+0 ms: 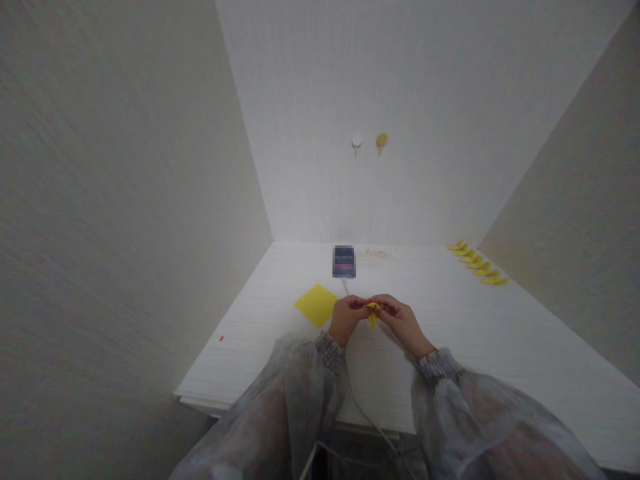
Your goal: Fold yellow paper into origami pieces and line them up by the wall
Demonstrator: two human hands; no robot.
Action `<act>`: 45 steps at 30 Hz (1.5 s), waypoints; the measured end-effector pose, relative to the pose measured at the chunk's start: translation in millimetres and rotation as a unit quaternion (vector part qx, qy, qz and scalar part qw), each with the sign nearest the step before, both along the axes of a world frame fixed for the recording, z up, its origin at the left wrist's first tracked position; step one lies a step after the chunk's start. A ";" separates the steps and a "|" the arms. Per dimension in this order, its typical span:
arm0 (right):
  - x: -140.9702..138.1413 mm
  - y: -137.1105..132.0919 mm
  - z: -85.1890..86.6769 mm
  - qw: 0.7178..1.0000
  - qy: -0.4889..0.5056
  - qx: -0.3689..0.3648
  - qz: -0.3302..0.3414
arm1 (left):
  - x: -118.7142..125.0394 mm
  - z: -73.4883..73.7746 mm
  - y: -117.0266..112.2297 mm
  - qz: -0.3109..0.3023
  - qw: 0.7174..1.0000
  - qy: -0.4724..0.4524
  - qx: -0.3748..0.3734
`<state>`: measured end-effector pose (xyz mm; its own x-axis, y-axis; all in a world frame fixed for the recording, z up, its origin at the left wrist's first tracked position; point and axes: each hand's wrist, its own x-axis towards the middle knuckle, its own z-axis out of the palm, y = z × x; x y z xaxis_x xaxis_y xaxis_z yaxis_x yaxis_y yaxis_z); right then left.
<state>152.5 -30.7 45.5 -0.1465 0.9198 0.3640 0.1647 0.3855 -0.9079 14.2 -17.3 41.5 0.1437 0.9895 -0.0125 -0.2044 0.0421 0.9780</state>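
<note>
Between both hands is a small piece of folded yellow paper (373, 315), its pointed end hanging down. My left hand (346, 316) is closed, with thumb and fingertips pinching the paper's left side. From the other side my right hand (403, 323) pinches it too, fingers curled over the top. The hands nearly meet above the white table, and the finer folds are hidden by the fingers. A flat yellow paper sheet (317, 305) lies just left of my left hand, turned like a diamond.
Several folded yellow paper pieces (475, 262) stand in a slanting row at the back right. A phone-like device (344, 261), its screen blurred, lies at the back with a cable (356, 399) running to the front edge. Two hooks (381, 141) are on the back wall.
</note>
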 end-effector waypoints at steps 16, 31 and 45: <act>4.3 -2.5 4.2 0.985 -0.133 0.094 -0.060 | 2.3 -2.8 2.0 -0.061 0.997 -0.045 -0.023; 4.7 -4.3 9.8 0.991 -0.092 0.087 -0.033 | 1.8 -5.9 3.3 -0.055 0.996 -0.021 -0.064; 5.3 -3.0 7.7 0.997 -0.054 0.058 -0.008 | 2.0 -8.1 4.4 -0.057 0.997 0.016 -0.051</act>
